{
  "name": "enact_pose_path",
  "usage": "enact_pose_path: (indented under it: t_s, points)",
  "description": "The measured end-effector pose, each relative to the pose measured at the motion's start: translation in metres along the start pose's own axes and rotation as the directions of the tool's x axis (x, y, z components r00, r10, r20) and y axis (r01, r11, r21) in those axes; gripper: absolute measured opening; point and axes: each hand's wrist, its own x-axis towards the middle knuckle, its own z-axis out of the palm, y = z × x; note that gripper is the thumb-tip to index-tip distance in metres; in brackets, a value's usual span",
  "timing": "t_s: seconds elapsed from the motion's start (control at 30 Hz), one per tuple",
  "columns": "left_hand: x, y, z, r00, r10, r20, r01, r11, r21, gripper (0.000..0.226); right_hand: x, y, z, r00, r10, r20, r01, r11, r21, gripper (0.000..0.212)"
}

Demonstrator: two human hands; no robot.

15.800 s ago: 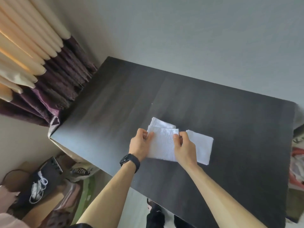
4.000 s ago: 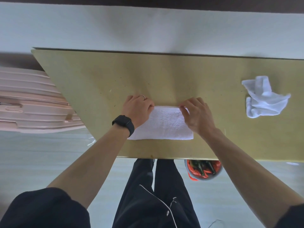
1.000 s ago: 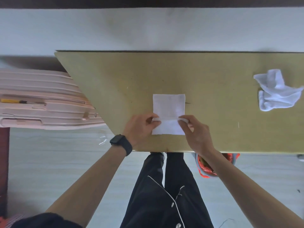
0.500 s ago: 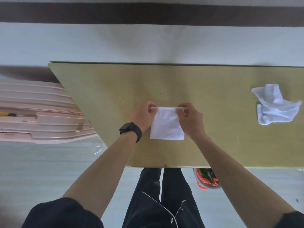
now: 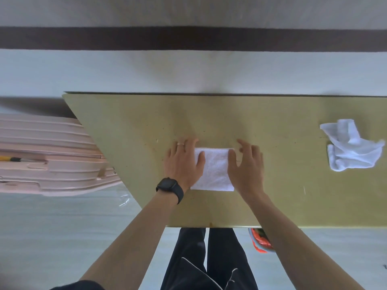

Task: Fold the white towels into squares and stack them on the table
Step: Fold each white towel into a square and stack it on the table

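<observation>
A white towel (image 5: 214,170), folded into a small square, lies flat in the middle of the yellow-green table (image 5: 129,126). My left hand (image 5: 183,162) lies flat over its left edge with fingers straight, a ring on one finger and a black watch on the wrist. My right hand (image 5: 246,164) lies flat along its right edge, fingers spread and a little blurred. A second white towel (image 5: 351,150) lies crumpled and unfolded at the table's far right.
A pink hard-shell suitcase (image 5: 52,160) stands against the table's left side. Under the near edge sits a bin (image 5: 260,240) with red and green contents. A white wall runs along the table's far edge. My dark trousers show below the near edge.
Half a second ago both hands pinched the towel's far edge, finishing the fold. Now they have let go and lie flat on its left and right sides.
</observation>
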Motion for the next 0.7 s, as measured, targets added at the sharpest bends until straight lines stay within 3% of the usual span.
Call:
enact_pose_path:
  t_s: [0.07, 0.17, 0.27, 0.4, 0.6, 0.7]
  points:
    - [-0.013, -0.001, 0.008, 0.987, 0.154, -0.051, -0.151, 0.988, 0.041, 0.050, -0.015, 0.003, 0.005, 0.979, -0.198, -0.054, 0.189, 0.972, -0.141, 0.042]
    - [-0.024, -0.010, 0.029, 0.964, 0.256, 0.075, -0.262, 0.961, 0.093, 0.059, -0.030, 0.018, 0.021, 0.939, -0.325, 0.112, 0.344, 0.892, -0.292, 0.053]
    - [-0.023, -0.020, 0.042, 0.962, 0.207, 0.178, -0.234, 0.961, 0.148, 0.063, -0.028, 0.038, 0.034, 0.929, -0.291, 0.228, 0.356, 0.867, -0.348, 0.061]
    - [-0.020, -0.024, 0.045, 0.959, 0.202, 0.196, -0.237, 0.956, 0.174, 0.064, -0.024, 0.045, 0.036, 0.912, -0.307, 0.272, 0.393, 0.846, -0.361, 0.064]
    - [-0.036, -0.015, 0.039, 0.977, 0.140, 0.159, -0.164, 0.975, 0.150, 0.065, -0.023, 0.042, 0.027, 0.942, -0.258, 0.215, 0.326, 0.855, -0.403, 0.062]
    - [-0.060, -0.011, 0.034, 0.991, 0.113, 0.065, -0.121, 0.983, 0.136, 0.063, -0.022, 0.040, 0.016, 0.968, -0.213, 0.129, 0.248, 0.883, -0.400, 0.059]
